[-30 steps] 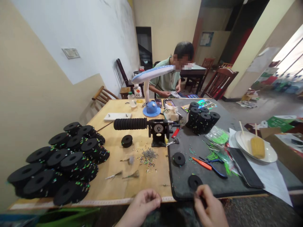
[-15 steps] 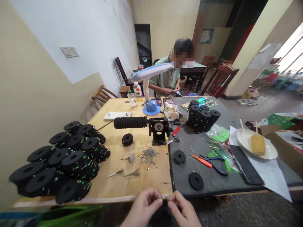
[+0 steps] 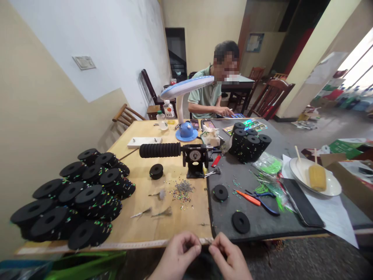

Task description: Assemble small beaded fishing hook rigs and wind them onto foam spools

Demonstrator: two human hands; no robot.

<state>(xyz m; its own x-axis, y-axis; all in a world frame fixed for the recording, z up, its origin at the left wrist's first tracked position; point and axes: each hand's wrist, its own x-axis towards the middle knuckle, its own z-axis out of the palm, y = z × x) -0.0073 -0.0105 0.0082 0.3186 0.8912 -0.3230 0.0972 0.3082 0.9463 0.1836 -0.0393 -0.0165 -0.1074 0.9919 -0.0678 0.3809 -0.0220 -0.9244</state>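
At the near edge of the table [image 3: 131,231], the left hand [image 3: 181,254] and right hand [image 3: 229,256] nearly met, fingertips pressed together, anything pinched being too small to tell.

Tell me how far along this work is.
Apparently done: the stacked black spools, coloured bits around their sides. In hand: a thin item at the right hand, left hand alongside. Apparently left: loose beads on the table; total unclear.

Thin item [image 3: 208,241] at the fingers [image 3: 216,249] too small to identify, green object [image 3: 90,266] cut off below, box [image 3: 351,179] cropped right
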